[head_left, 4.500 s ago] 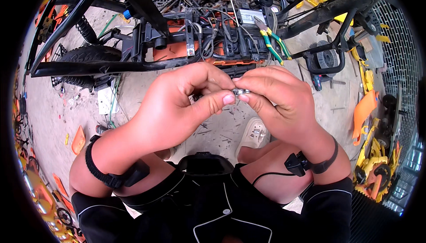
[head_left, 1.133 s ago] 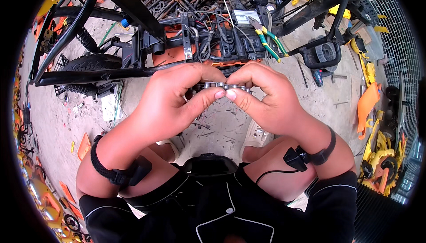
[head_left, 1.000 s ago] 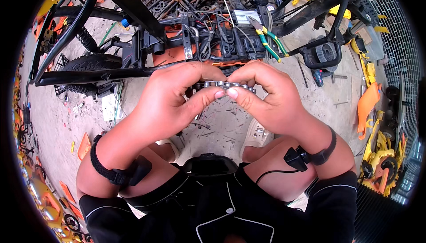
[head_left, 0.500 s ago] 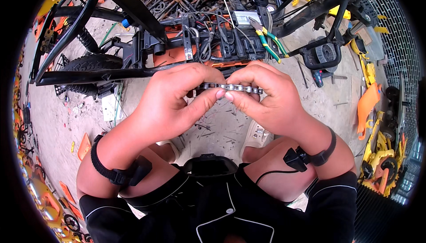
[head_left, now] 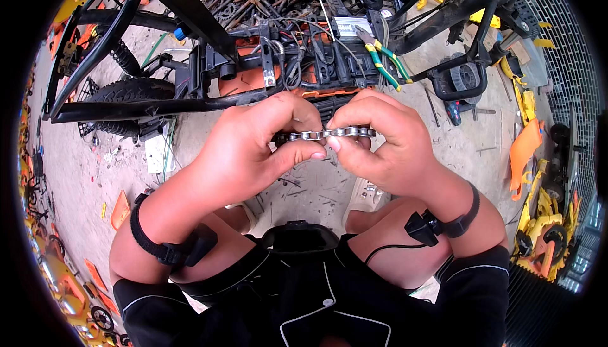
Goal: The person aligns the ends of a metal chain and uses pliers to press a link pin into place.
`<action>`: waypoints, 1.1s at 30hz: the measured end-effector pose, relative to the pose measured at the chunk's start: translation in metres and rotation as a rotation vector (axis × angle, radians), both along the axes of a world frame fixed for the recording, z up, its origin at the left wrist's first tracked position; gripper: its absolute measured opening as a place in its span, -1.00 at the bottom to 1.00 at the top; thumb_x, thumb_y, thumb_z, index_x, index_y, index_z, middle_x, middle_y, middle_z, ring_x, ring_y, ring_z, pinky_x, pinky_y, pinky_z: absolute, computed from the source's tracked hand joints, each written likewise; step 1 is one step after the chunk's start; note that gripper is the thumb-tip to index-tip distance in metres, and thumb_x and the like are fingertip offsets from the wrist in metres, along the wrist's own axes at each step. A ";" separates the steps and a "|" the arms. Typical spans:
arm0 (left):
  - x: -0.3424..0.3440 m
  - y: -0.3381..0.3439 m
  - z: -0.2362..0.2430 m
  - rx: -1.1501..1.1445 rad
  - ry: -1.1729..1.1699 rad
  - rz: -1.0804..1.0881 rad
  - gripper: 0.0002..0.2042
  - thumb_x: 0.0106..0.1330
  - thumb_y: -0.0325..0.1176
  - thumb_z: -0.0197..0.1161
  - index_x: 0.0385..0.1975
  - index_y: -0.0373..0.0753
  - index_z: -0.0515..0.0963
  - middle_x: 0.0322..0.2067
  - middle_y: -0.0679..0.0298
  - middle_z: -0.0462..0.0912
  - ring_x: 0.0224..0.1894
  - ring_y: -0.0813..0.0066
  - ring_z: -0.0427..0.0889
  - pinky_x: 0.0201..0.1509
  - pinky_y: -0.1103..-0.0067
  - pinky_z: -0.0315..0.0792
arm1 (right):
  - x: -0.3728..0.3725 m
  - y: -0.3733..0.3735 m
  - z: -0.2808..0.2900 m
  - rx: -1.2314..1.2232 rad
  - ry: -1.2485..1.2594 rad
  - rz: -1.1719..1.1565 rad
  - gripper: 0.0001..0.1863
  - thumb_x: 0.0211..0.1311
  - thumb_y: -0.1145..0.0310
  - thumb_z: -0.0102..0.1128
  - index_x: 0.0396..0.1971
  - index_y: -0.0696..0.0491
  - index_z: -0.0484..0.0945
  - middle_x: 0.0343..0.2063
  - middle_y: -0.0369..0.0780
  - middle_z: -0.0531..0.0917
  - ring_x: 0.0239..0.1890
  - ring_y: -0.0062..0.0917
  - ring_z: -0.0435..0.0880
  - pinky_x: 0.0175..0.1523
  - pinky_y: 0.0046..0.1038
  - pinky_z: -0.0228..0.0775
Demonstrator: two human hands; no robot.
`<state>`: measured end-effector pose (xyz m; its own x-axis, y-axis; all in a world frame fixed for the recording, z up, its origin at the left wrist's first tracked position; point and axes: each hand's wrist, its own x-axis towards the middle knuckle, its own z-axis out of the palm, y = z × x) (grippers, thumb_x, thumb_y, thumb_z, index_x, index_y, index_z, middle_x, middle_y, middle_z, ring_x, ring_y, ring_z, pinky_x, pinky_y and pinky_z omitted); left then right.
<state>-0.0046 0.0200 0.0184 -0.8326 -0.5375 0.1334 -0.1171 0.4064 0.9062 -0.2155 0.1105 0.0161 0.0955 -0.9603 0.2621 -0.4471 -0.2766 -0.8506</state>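
Chain of silvery metal links [head_left: 342, 132], how's it look?

Shiny, knobbly, nearly straight: bare right hand [head_left: 391, 135] pinching its middle, bare left hand [head_left: 250, 138] curled round one end, grip unclear.

Beyond?

Green-and-yellow-handled pliers [head_left: 378, 61] by a black metal frame [head_left: 139, 109].

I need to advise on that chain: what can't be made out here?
1. Left end of the chain: head view, hidden inside the curled left hand.
2. Part of the knobbly tyre: head view, behind the black frame tube.
3. Orange and yellow parts at far left: head view, cut off by the dark fisheye rim.
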 end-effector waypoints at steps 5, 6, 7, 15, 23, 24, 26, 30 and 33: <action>-0.002 0.001 -0.001 0.029 0.063 0.019 -0.71 0.22 -0.53 0.46 -0.20 -0.33 0.44 -0.29 0.22 0.68 -0.16 0.49 0.73 -0.03 0.54 0.60 | -0.001 0.000 -0.002 -0.009 -0.021 0.019 -0.80 0.11 0.49 0.39 -0.23 0.06 0.63 -0.36 -0.28 0.63 -0.47 -0.61 0.58 -0.40 -0.55 0.46; -0.002 0.001 -0.001 0.025 0.065 0.028 -0.70 0.22 -0.53 0.46 -0.19 -0.33 0.43 -0.27 0.22 0.67 -0.16 0.49 0.73 -0.03 0.54 0.60 | -0.002 -0.001 -0.002 -0.013 -0.028 0.024 -0.80 0.12 0.49 0.39 -0.23 0.06 0.63 -0.36 -0.28 0.63 -0.46 -0.60 0.59 -0.40 -0.54 0.46; -0.001 0.002 -0.001 0.064 0.049 0.031 -0.69 0.22 -0.54 0.46 -0.17 -0.33 0.42 -0.26 0.22 0.67 -0.16 0.49 0.73 -0.02 0.55 0.59 | -0.002 -0.001 -0.003 -0.024 -0.024 0.028 -0.79 0.12 0.49 0.39 -0.22 0.06 0.63 -0.35 -0.27 0.63 -0.45 -0.58 0.59 -0.39 -0.54 0.47; -0.001 0.003 -0.004 0.189 0.057 0.029 -0.64 0.23 -0.57 0.44 -0.13 -0.32 0.36 -0.24 0.21 0.64 -0.11 0.49 0.72 -0.02 0.57 0.58 | -0.003 -0.002 -0.001 0.008 -0.011 0.043 -0.79 0.14 0.48 0.39 -0.20 0.07 0.63 -0.33 -0.24 0.66 -0.37 -0.47 0.62 -0.30 -0.46 0.50; 0.001 0.002 -0.003 0.269 -0.010 0.030 -0.61 0.22 -0.60 0.44 -0.09 -0.32 0.34 -0.22 0.23 0.60 -0.10 0.47 0.72 -0.05 0.55 0.61 | -0.006 -0.002 -0.004 0.006 0.008 0.069 -0.77 0.18 0.49 0.40 -0.16 0.12 0.65 -0.31 -0.21 0.69 -0.31 -0.48 0.67 -0.20 -0.46 0.51; 0.001 0.002 -0.003 0.279 -0.005 0.036 -0.60 0.21 -0.60 0.44 -0.08 -0.32 0.34 -0.22 0.24 0.59 -0.10 0.46 0.72 -0.05 0.55 0.61 | -0.006 -0.002 -0.006 0.001 0.016 0.088 -0.76 0.19 0.49 0.41 -0.14 0.13 0.65 -0.30 -0.20 0.70 -0.31 -0.51 0.67 -0.19 -0.48 0.51; 0.001 0.002 -0.002 0.263 -0.015 0.039 -0.60 0.21 -0.60 0.45 -0.08 -0.32 0.34 -0.20 0.24 0.60 -0.10 0.46 0.73 -0.05 0.56 0.61 | -0.004 -0.002 -0.007 0.007 0.005 0.083 -0.77 0.19 0.50 0.40 -0.14 0.13 0.65 -0.28 -0.19 0.71 -0.29 -0.50 0.70 -0.18 -0.47 0.53; 0.000 0.003 0.001 0.253 -0.073 0.044 -0.59 0.20 -0.59 0.45 -0.07 -0.32 0.34 -0.15 0.22 0.61 -0.10 0.46 0.73 -0.04 0.54 0.61 | -0.004 -0.002 -0.009 -0.020 0.013 0.083 -0.77 0.18 0.50 0.40 -0.15 0.13 0.66 -0.28 -0.19 0.71 -0.27 -0.47 0.72 -0.19 -0.46 0.54; 0.001 0.002 -0.002 0.131 -0.054 -0.001 -0.58 0.20 -0.57 0.46 -0.05 -0.31 0.35 -0.16 0.19 0.64 -0.10 0.47 0.74 -0.02 0.53 0.59 | -0.005 -0.002 -0.006 -0.002 0.049 0.101 -0.77 0.17 0.50 0.41 -0.16 0.12 0.66 -0.29 -0.18 0.70 -0.28 -0.44 0.72 -0.19 -0.46 0.54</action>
